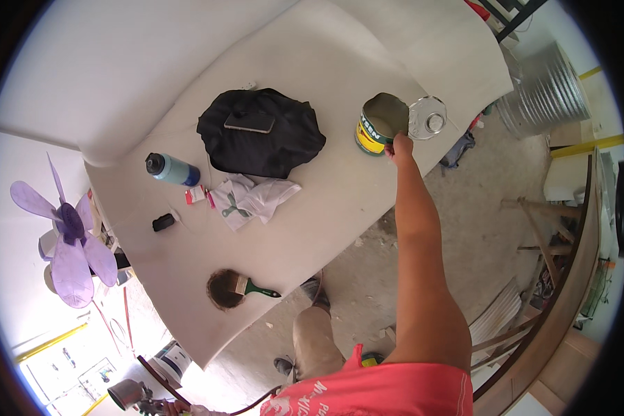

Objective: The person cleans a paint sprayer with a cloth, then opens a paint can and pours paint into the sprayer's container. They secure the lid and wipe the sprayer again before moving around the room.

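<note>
With my right arm stretched out over the pale table, my right hand [401,147] is closed on the near edge of an open paint can [371,139]. The can has a green and yellow label and is tilted, and its greyish inside shows. Beside it lies a round, shiny lid-like disc [431,123]. At the lower left edge my left hand [195,411], partly cut off, is closed around a metal spray gun [144,401] with a hose. A green-handled paintbrush [258,288] rests with its bristles on a round dark brown piece [223,290] near the table's front.
On the table [340,208] are a black cloth [263,149] with a phone [251,123] on it, a blue bottle [173,170], a white cloth [256,196] and a small black object [163,222]. A purple-bladed fan [69,229] stands left. A corrugated metal drum [544,93] stands far right.
</note>
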The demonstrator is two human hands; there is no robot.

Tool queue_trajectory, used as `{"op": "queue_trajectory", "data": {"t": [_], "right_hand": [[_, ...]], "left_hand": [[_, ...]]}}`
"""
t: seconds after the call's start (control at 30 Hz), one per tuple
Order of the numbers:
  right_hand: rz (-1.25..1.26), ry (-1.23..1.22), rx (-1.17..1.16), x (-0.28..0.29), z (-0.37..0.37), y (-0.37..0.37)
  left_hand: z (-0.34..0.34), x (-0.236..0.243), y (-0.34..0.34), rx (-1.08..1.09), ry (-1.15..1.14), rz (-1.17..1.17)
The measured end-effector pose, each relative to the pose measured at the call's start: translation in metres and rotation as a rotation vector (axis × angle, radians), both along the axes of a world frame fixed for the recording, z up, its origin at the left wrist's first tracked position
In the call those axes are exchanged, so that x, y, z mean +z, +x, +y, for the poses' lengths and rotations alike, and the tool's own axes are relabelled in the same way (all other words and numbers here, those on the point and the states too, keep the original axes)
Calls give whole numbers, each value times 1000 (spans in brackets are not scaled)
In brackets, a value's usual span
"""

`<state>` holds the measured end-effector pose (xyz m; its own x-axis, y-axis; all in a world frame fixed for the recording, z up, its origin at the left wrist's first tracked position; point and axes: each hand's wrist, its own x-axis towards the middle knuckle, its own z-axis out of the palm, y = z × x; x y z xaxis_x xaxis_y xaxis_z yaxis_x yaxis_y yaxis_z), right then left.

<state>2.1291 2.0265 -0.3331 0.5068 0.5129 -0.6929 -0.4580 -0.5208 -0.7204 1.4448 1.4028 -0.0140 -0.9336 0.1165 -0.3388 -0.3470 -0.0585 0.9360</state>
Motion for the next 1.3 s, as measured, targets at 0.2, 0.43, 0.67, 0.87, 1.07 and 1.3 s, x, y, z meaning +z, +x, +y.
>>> {"op": "queue_trajectory", "data": {"t": [0.2,0.43,0.67,0.87,1.07,1.3], "right_hand": [[37,189,25,-17,-39,35],[-401,13,640,59,-169,-60],[-184,33,801,105,-268,-217],[-92,127,1135,81,-273,-346],[-195,41,1280,50,-278,-447],[-315,15,1300,36,-269,-486]], "left_hand": [[-27,13,-17,-57,186,-35],[-28,22,-14,-222,550,-126],[-37,30,-5,-86,581,-137],[-54,37,7,79,596,-227],[-92,37,17,201,481,-224],[-134,18,12,120,424,-239]]}}
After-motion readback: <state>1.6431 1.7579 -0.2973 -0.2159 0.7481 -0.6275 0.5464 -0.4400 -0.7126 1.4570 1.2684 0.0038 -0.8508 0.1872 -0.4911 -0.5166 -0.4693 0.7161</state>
